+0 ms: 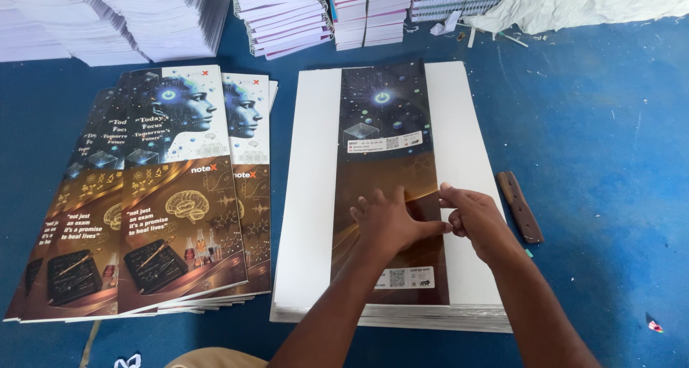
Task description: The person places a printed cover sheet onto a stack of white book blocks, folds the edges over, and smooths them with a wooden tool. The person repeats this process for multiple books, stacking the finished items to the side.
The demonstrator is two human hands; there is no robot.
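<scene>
Left hand [387, 221] lies flat, fingers spread, on the dark printed glossy cover sheet [387, 124] topping the white paper stack [308, 196]. Right hand [475, 221] pinches the sheet's right edge.

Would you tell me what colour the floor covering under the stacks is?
Blue, seen in the head view: the floor covering.
</scene>
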